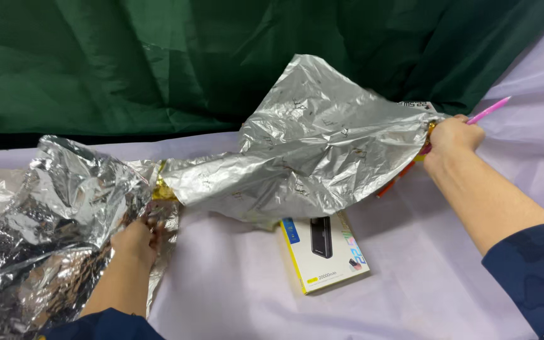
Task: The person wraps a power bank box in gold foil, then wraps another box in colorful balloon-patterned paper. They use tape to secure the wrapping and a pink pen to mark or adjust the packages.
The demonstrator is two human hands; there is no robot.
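A large crinkled sheet of silver foil wrapping paper [310, 151] stretches between my two hands above a pale lilac cloth. My right hand [451, 135] is closed on the sheet's far right corner, lifting it, and also holds a pink pen [489, 110] that sticks out to the upper right. My left hand [136, 239] grips the foil low on the left, where the sheet bunches into a shiny heap [39, 220]. A flat yellow and white box [325, 252] picturing a black power bank lies on the cloth, its top edge hidden under the raised foil.
A dark green cloth [158, 63] hangs as a backdrop across the top. The lilac cloth [423, 283] covers the surface. A thin orange-red stick-like object [395, 182] shows below my right hand, partly hidden.
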